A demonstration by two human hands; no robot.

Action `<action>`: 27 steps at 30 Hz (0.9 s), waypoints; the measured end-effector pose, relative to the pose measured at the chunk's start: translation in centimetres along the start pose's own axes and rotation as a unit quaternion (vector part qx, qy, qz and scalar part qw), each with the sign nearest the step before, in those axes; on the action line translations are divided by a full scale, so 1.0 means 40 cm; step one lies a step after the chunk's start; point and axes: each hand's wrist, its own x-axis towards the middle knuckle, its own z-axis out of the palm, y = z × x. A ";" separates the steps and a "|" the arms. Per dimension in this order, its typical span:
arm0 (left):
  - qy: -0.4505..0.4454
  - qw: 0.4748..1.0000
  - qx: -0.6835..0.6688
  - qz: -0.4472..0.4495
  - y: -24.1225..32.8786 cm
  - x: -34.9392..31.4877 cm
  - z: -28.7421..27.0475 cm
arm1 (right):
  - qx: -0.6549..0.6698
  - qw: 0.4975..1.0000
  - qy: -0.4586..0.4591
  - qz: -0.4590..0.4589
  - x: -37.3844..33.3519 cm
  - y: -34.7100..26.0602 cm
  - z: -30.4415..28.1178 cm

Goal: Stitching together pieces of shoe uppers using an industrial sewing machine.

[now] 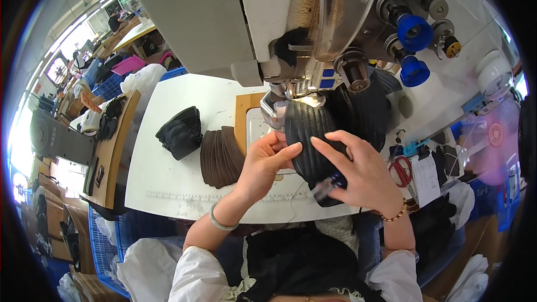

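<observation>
My left hand pinches the left edge of a black ribbed piece, which looks like leather, between thumb and fingers. That piece lies under the head of a sewing machine, its far end close to the lit needle area. Across the piece's right side rests my right hand, index finger and thumb stretched over the ribs. Tucked in its lower fingers is a small blue-and-clear tool, blurred, its kind unclear. More black ribbed material is bunched to the right, behind the machine head.
On the white table to the left lie a stack of black pieces and a brown ribbed stack. A printed ruler runs along the near edge. Red-handled scissors and paper sit right, near a pink fan.
</observation>
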 end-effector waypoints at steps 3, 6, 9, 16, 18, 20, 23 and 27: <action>0.015 0.999 -0.039 -0.022 -0.007 -0.003 0.030 | -0.072 0.993 0.088 -0.041 0.019 0.048 0.049; 0.037 0.997 -0.061 -0.036 -0.010 -0.005 0.045 | -0.078 0.985 0.132 -0.084 0.054 0.063 0.051; 0.053 0.997 -0.044 -0.020 0.004 -0.005 0.067 | -0.103 0.975 0.166 -0.102 0.086 0.058 0.028; 0.094 0.869 0.486 -0.004 0.047 -0.025 -0.094 | -0.070 0.978 0.147 -0.128 0.102 0.115 0.030; 0.234 0.607 0.754 0.090 0.020 -0.006 -0.192 | -0.064 0.980 0.140 -0.126 0.111 0.100 0.023; 0.247 0.596 0.763 0.038 -0.006 0.011 -0.260 | -0.026 0.983 0.126 -0.130 0.116 0.100 0.016; 0.252 0.609 0.752 -0.015 -0.015 0.030 -0.318 | -0.027 0.988 0.094 -0.118 0.109 0.099 0.017; 0.274 0.624 0.731 0.048 -0.030 0.028 -0.325 | -0.026 0.983 0.112 -0.142 0.109 0.107 0.024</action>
